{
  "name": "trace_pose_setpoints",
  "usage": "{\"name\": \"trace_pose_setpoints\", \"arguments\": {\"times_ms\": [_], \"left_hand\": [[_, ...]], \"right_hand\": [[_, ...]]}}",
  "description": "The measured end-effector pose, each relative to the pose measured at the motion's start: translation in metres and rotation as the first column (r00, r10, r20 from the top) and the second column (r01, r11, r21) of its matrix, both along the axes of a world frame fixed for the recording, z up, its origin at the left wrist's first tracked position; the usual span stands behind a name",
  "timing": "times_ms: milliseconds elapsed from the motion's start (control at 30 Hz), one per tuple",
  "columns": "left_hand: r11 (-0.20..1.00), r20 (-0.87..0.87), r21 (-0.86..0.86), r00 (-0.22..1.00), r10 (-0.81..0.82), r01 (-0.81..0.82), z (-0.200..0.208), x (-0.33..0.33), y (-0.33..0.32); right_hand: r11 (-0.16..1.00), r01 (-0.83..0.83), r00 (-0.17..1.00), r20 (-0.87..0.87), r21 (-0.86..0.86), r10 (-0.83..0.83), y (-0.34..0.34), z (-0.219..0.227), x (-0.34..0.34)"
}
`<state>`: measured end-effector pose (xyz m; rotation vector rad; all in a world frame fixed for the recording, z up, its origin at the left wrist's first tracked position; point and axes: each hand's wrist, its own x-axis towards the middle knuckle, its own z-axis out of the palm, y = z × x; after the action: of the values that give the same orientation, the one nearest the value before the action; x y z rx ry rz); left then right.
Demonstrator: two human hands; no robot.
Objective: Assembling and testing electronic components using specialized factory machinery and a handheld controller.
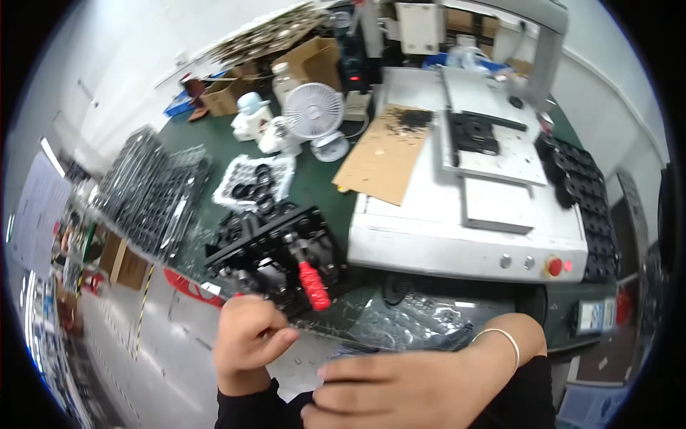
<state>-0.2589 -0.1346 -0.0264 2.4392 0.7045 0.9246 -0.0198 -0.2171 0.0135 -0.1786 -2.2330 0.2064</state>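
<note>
A black metal fixture (268, 239) stands at the table's front edge, left of centre, with two toggle clamps on it. One clamp's red handle (314, 286) points toward me, untouched. At the fixture's lower left my left hand (249, 332) is curled closed over the other red handle (239, 294), of which only the tip shows above the knuckles. Reaching leftward low in front of me, my right hand (414, 386) has its fingers stretched out and seems to hold nothing; its palm side is hidden. A clear plastic bag (407, 322) lies beyond it.
A white bench machine (457, 247) with a red button (554, 267) fills the right side, a black part (475, 134) on its platform. Black trays (582, 193) stand to its right. A white fan (313, 113), a bag of black rings (254, 182) and stacked clear trays (153, 189) occupy the left.
</note>
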Motion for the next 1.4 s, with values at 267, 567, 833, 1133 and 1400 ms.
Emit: {"name": "trace_pose_setpoints", "arguments": {"times_ms": [267, 567, 833, 1133, 1400], "left_hand": [[0.749, 0.173, 0.282, 0.736, -0.654, 0.600, 0.010, 0.091, -0.033], [0.914, -0.081, 0.362, 0.971, 0.227, -0.183, 0.023, 0.307, 0.041], [0.941, -0.496, 0.217, 0.800, 0.336, -0.261, 0.023, 0.413, 0.123], [0.928, -0.159, 0.080, 0.914, 0.373, -0.364, 0.065, 0.358, 0.124], [0.946, 0.276, -0.143, 0.906, 0.319, -0.290, 0.012, 0.287, 0.133]], "right_hand": [[0.921, 0.379, 0.912, 0.135, 0.090, -0.388, -0.093, 0.051, 0.108], [-0.228, 0.966, -0.179, 0.322, -0.122, -0.930, -0.015, 0.025, 0.296], [-0.409, 0.908, -0.277, 0.610, -0.086, -0.742, -0.002, -0.029, 0.342], [-0.210, 0.973, -0.152, 0.418, -0.094, -0.895, 0.063, 0.010, 0.274], [-0.093, 0.996, -0.083, 0.535, 0.009, -0.841, 0.159, -0.014, 0.207]]}}
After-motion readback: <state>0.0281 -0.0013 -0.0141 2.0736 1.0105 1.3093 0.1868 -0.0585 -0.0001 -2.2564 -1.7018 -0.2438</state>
